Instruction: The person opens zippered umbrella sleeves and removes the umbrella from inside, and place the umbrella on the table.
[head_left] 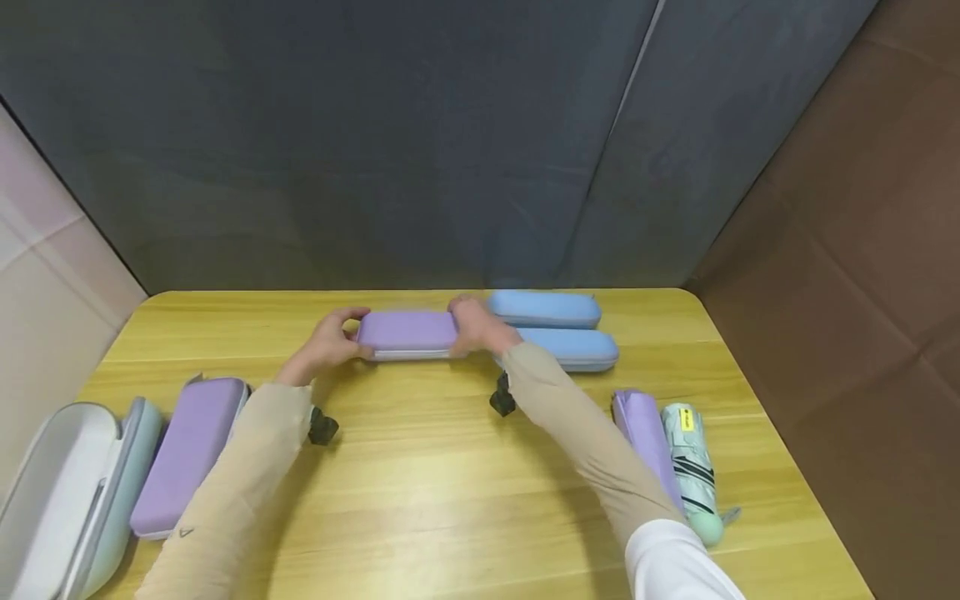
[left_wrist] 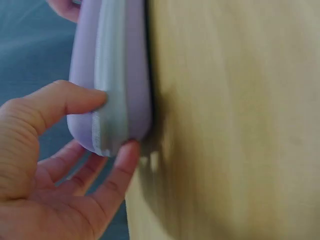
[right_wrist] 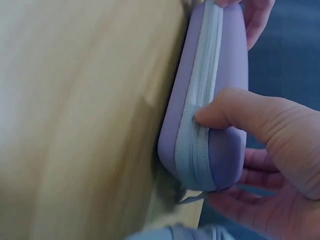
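Near the back of the table, a purple zip case [head_left: 411,332] lies lengthwise between both hands. My left hand [head_left: 330,337] grips its left end; in the left wrist view the thumb presses on the pale zip band [left_wrist: 112,75] and the fingers curl behind the end. At the other end my right hand [head_left: 476,325] holds on, its thumb [right_wrist: 227,107] on the zip side and its fingers behind. A small loop [right_wrist: 194,198] sticks out from that end. Two blue zip cases [head_left: 545,308] lie just right of the right hand, partly covered by it and the sleeve.
At the left stand an open pale green case [head_left: 112,492] and a second purple case [head_left: 193,450]. Toward the right lie a folded purple umbrella [head_left: 648,437] and a mint green one [head_left: 692,471]. A dark panel [head_left: 375,150] rises behind the wooden table [head_left: 405,475].
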